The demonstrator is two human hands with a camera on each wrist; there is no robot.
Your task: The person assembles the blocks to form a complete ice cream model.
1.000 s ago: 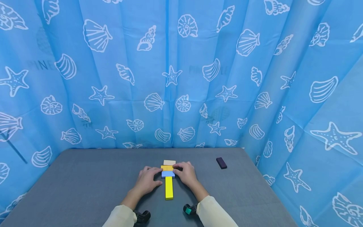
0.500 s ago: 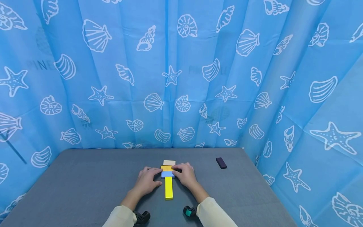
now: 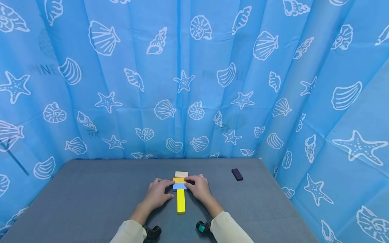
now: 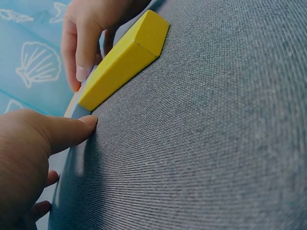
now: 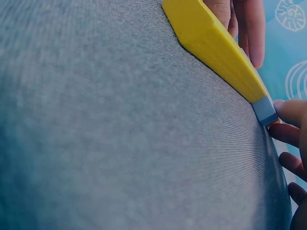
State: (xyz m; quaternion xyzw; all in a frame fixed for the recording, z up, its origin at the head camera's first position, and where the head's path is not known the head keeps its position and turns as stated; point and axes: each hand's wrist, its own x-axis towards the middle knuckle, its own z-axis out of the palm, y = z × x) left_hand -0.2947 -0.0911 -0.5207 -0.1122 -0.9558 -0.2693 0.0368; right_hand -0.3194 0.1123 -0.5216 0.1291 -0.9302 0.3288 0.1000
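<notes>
In the head view, a row of flat-lying blocks runs away from the person: a long yellow block [image 3: 181, 201], a blue block [image 3: 179, 186] set crosswise, an orange block [image 3: 178, 180] against it, then a cream block [image 3: 181, 174]. The left hand [image 3: 157, 193] touches the orange block's left end with a fingertip, its thumb apart and low beside the blue block. At the right ends, the right hand [image 3: 199, 186] has its index finger on the orange block and its thumb by the blue block [image 5: 265, 110]. The yellow block [image 4: 120, 62] is untouched.
A dark block [image 3: 237, 174] lies alone on the grey table [image 3: 100, 189], towards the back right. Behind the table hangs a blue curtain [image 3: 206, 87] printed with shells and starfish.
The right hand's fingertips have shifted very slightly left. The left hand and the row of blocks look nearly the same as before.
</notes>
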